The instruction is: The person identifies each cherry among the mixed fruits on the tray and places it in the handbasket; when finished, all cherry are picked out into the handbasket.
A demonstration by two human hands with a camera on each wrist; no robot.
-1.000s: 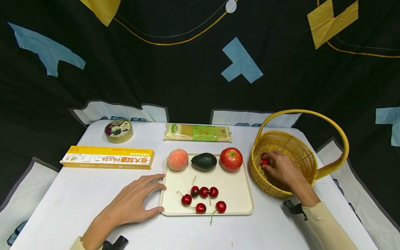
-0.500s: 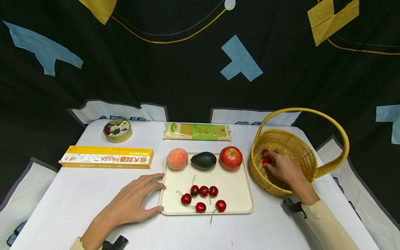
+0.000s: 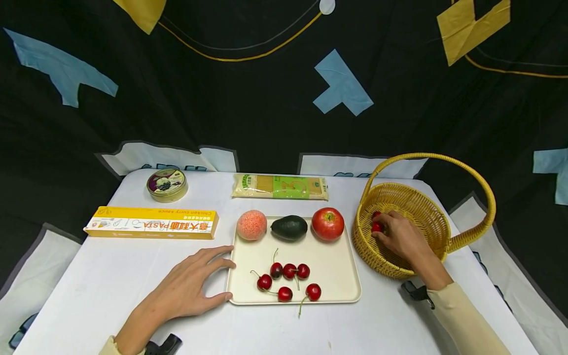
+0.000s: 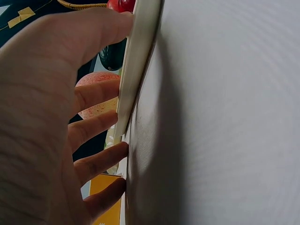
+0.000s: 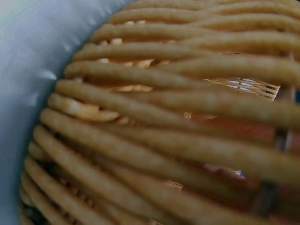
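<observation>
The bench (image 3: 137, 266) carries everything. By its right edge stands the wicker basket (image 3: 376, 259), its handle (image 3: 437, 159) leaning rightward, which probably leaves room to reach in. The cream tray (image 3: 337, 266) lies nearer the bench's front edge. The left hand (image 3: 195, 281) has its fingers spread, thumb and foremost tips touching the tray's left edge, likely to steady it. The right hand (image 3: 401, 236) is inside the basket, fingers apparently pinching a red cherry (image 3: 377, 227) (the right wrist view shows mostly weave). Six cherries (image 3: 289, 272) occupy the tray's near half. Against a second ago, another red fruit (image 3: 376, 214) shows beyond the pinched one; tray and left hand look unmoved.
</observation>
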